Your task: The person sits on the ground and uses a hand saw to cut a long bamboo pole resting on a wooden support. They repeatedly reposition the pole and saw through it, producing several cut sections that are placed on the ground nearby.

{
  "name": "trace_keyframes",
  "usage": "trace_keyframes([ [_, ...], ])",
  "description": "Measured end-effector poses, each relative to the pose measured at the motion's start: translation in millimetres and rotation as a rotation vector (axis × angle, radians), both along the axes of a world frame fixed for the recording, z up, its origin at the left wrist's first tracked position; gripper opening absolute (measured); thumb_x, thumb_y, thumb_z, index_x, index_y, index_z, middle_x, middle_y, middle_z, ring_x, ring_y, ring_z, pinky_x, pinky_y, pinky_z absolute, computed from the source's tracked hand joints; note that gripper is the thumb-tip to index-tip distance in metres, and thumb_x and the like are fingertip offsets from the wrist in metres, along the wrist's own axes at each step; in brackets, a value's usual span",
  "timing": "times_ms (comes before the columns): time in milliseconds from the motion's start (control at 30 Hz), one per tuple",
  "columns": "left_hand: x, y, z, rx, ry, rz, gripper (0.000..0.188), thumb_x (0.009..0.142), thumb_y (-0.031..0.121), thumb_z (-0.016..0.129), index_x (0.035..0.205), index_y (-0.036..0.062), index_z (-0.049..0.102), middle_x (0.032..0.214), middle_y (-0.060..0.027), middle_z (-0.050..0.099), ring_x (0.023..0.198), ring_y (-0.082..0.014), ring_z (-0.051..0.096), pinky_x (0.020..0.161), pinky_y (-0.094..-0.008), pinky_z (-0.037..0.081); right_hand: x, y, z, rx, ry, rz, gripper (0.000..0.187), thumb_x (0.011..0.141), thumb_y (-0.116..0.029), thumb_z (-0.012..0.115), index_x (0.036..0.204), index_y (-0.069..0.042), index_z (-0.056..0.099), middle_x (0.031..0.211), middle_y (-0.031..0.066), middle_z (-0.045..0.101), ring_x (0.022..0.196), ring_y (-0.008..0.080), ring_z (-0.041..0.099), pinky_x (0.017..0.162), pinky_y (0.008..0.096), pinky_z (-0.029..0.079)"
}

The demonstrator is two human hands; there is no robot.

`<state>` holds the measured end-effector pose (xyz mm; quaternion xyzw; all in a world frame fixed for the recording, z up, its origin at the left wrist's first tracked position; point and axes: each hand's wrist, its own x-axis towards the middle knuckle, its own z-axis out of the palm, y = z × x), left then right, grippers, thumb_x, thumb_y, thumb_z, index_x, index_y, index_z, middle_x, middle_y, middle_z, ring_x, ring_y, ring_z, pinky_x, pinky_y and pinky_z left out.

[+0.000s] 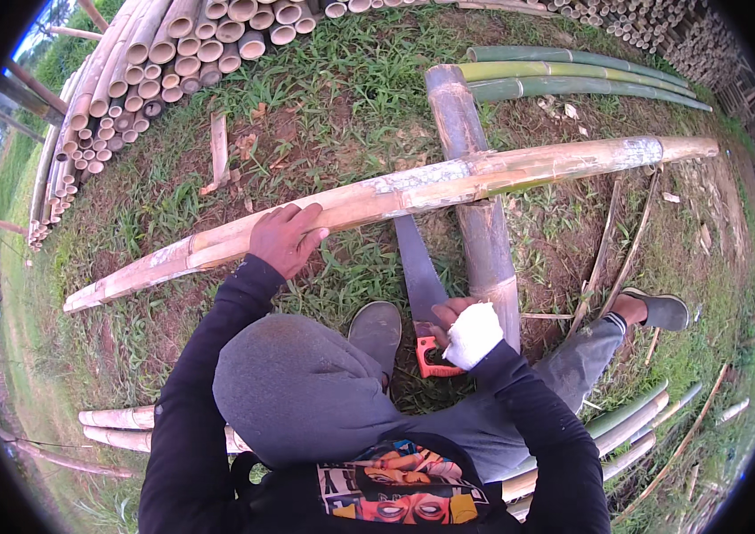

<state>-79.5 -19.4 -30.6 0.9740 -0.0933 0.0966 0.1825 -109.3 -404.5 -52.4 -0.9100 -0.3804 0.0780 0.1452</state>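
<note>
A long, pale tan bamboo pole with whitish patches (395, 194) runs slantwise across the frame, from the left side at mid-height to the upper right. The bare left hand (284, 240), left of centre, is wrapped over it with fingers and thumb against the surface. Right of centre, the pole lies across a thick, dark grey-brown bamboo log (484, 236).

Below the pole, near the middle of the frame, is a handsaw with a grey metal blade and an orange looped handle (418, 271); the blade's upper end meets the pole's near edge. The right hand (473, 331), in a white covering (its fingertips show bare), is curled just beside the saw's handle; whether it grips the saw, I cannot tell.

A grey closed shoe (375, 331) stands left of the saw. Stacked hollow tan bamboo poles (186, 64) fill the upper left, and three green bamboo poles (564, 69) lie at the upper right.
</note>
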Motion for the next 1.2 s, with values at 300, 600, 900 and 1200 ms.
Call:
trace_keyframes([
  [300,23.8,-5.2,-18.9,0.052,-0.045,0.072,0.041,0.095,0.029,0.073,0.127,0.0049,0.070,0.114,-0.0136,0.065,0.109,-0.0367,0.062,0.097,-0.0483,0.050,-80.0,23.7,-58.1,-0.505,0.338,0.241,0.022,0.095,-0.018,0.063,0.112,-0.011,0.075,0.105,0.0088,0.079,0.099,0.0292,0.077,0.083,0.0499,0.056],
  [600,25.2,-12.4,-24.3,0.132,-0.056,0.100,0.039,0.092,0.026,0.074,0.126,0.0077,0.070,0.110,-0.0118,0.065,0.107,-0.0368,0.062,0.094,-0.0460,0.051,-91.6,10.2,-82.7,-0.386,0.381,0.037,0.035,0.093,-0.014,0.064,0.127,-0.009,0.058,0.098,0.0166,0.078,0.091,0.0342,0.078,0.073,0.0507,0.057],
  [900,30.5,-8.1,-30.6,0.156,-0.010,0.087,0.038,0.092,0.023,0.072,0.126,0.0075,0.069,0.109,-0.0148,0.065,0.103,-0.0399,0.063,0.092,-0.0478,0.052,-98.4,1.3,-28.3,-0.171,0.357,-0.110,0.037,0.086,-0.039,0.074,0.102,-0.006,0.075,0.082,0.0189,0.074,0.081,0.0393,0.074,0.089,0.0546,0.054],
  [1200,33.8,-10.5,-31.4,0.204,0.002,0.106,0.038,0.091,0.020,0.072,0.126,0.0080,0.069,0.105,-0.0161,0.066,0.101,-0.0409,0.063,0.088,-0.0490,0.053,-99.9,-44.0,37.6,0.080,0.192,-0.474,0.052,0.089,-0.026,0.070,0.134,0.000,0.062,0.083,0.0184,0.074,0.076,0.0372,0.073,0.069,0.0514,0.055],
])
